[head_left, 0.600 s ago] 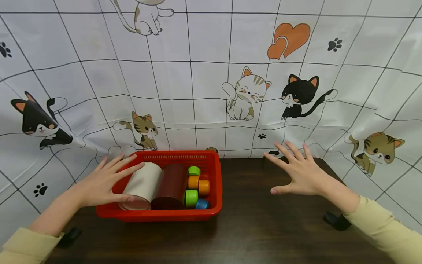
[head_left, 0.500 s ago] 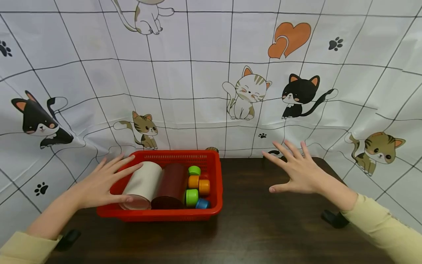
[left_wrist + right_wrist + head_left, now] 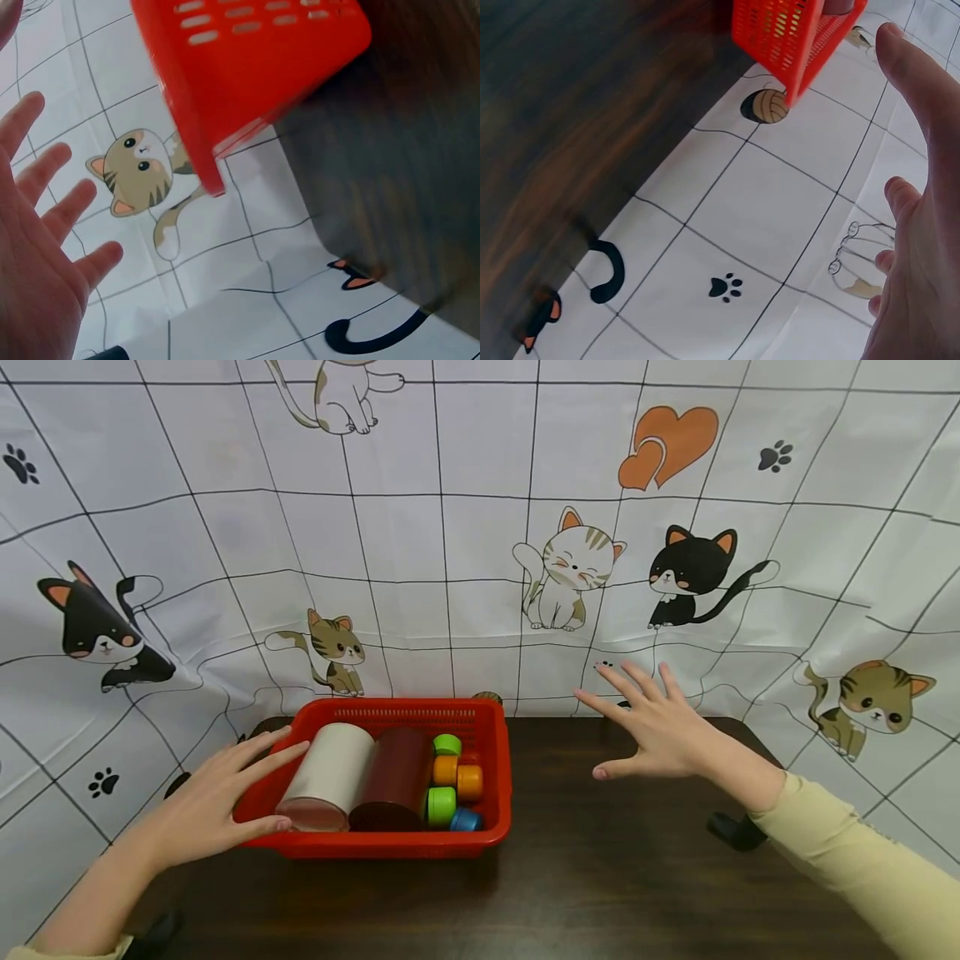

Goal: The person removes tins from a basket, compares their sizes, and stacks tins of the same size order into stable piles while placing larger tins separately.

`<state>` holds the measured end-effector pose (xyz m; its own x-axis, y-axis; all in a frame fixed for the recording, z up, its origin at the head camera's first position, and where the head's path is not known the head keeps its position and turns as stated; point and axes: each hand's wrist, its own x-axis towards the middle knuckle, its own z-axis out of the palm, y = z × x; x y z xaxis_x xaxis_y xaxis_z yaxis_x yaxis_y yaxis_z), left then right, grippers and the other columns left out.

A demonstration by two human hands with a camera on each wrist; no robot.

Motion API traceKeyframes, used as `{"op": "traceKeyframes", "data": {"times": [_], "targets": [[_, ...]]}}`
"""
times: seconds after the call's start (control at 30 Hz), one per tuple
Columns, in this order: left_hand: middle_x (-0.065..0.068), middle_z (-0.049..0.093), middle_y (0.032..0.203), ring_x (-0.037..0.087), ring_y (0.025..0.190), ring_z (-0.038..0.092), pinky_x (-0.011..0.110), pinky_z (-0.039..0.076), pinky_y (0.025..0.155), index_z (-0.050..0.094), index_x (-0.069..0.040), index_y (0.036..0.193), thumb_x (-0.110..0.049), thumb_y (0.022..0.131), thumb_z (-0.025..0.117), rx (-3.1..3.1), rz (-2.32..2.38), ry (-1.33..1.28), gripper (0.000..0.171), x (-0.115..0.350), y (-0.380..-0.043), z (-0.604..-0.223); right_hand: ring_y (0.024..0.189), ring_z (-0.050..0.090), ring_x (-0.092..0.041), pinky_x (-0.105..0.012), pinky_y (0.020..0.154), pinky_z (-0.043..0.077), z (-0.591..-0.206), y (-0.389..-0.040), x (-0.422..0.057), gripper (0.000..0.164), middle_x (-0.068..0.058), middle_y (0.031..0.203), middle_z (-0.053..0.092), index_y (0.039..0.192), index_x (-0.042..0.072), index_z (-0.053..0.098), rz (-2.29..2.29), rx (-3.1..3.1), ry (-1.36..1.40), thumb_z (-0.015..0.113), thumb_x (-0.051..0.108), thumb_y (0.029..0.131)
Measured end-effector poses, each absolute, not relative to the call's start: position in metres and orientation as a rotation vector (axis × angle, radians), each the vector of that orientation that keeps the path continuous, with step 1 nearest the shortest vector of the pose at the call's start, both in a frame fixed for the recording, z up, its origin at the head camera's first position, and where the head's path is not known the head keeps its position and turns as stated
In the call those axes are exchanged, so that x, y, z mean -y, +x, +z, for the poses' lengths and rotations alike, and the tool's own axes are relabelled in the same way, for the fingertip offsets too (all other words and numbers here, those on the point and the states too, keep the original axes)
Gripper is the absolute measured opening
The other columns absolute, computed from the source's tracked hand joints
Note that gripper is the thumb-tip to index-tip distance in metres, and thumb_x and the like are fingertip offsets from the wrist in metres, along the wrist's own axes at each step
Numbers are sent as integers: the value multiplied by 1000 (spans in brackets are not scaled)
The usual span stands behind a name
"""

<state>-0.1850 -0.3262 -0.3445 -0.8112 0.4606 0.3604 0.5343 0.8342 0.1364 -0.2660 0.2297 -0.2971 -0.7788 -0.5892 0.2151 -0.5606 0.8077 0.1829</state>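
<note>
My left hand (image 3: pixel 210 802) hangs at the left end of a red plastic basket (image 3: pixel 498 777), fingers spread and holding nothing. It hides part of the basket's left rim in the head view; the left wrist view shows the hand (image 3: pixel 45 262) apart from the basket (image 3: pixel 255 67). Inside lie a white cylinder (image 3: pixel 330 768) and a dark brown cylinder (image 3: pixel 393 777), side by side. Right of them are small round pieces: green (image 3: pixel 441 807), orange (image 3: pixel 469 783) and blue (image 3: pixel 467 820). My right hand (image 3: pixel 660 731), fingers spread, hovers over the table's right side, away from the basket.
The dark wooden table (image 3: pixel 585 877) extends in front of the basket and to its right. A white sheet (image 3: pixel 480 543) with a grid and printed cats hangs behind the table and along both sides. Dark bands (image 3: pixel 735 831) show at the wrists.
My left hand has moved left and nearer to me, off the white cylinder's edge. My right hand has shifted left and upward. The head view has turned slightly; the basket's contents look unchanged.
</note>
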Motion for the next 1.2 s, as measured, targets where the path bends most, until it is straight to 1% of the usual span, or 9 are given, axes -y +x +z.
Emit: {"op": "traceKeyframes", "data": {"times": [0.1,0.2,0.43,0.47,0.53,0.67,0.8,1.0,1.2], "targets": [[7,38,156,36,131,41,73,37,92,42,-33,149,-45,75,82,2695,-340,-702,85,326,-177,-350,153,5,-40,-74,114,2,-293,-271,-222,100,-8,168,10,156,36,27,-165,2727,911,56,85,74],[8,44,151,33,127,45,71,40,87,45,-32,147,-44,74,83,2689,-358,-662,83,327,-171,-356,154,2,-40,-73,115,0,-289,-276,-213,100,-8,168,9,156,36,24,-196,2740,925,57,84,75],[9,55,139,32,122,48,73,37,92,57,-29,137,-35,74,86,2646,-511,-602,69,329,-161,-366,154,4,-40,-73,115,0,-279,-290,-194,100,-9,168,8,157,37,20,-206,2743,1002,57,83,76],[6,57,137,29,121,49,67,38,100,59,-29,134,-34,74,86,2631,-517,-596,66,329,-160,-368,154,5,-40,-73,116,1,-278,-292,-191,100,-8,168,8,157,37,21,-203,2737,1020,57,83,76],[1,60,131,21,119,50,50,41,106,64,-29,128,-32,72,88,2594,-512,-588,61,329,-157,-371,154,6,-39,-72,116,2,-275,-296,-184,99,-8,168,9,157,37,21,-190,2725,1067,60,79,77],[-8,63,122,0,111,48,21,38,93,70,-30,117,-32,68,90,2535,-471,-577,53,327,-153,-378,153,8,-39,-71,117,6,-271,-303,-171,95,-9,167,12,157,36,24,-163,2716,1163,67,70,79],[-10,64,117,-8,107,48,17,42,89,70,-34,116,-30,68,91,2527,-503,-559,53,324,-149,-385,153,8,-38,-71,117,7,-268,-309,-158,95,-10,167,11,157,36,23,-188,2724,1207,67,69,80],[-13,66,107,-10,97,48,30,53,77,73,-36,108,-31,68,90,2562,-512,-470,43,323,-142,-394,153,9,-39,-71,117,5,-266,-320,-138,93,-11,167,11,157,34,24,-193,2721,1251,68,65,81],[-12,66,103,-10,98,47,6,41,83,76,-33,102,-16,64,92,2476,-558,-510,44,324,-140,-402,153,9,-37,-69,118,7,-267,-330,-118,92,-10,167,11,157,33,25,-173,2721,1283,71,59,82]]}}
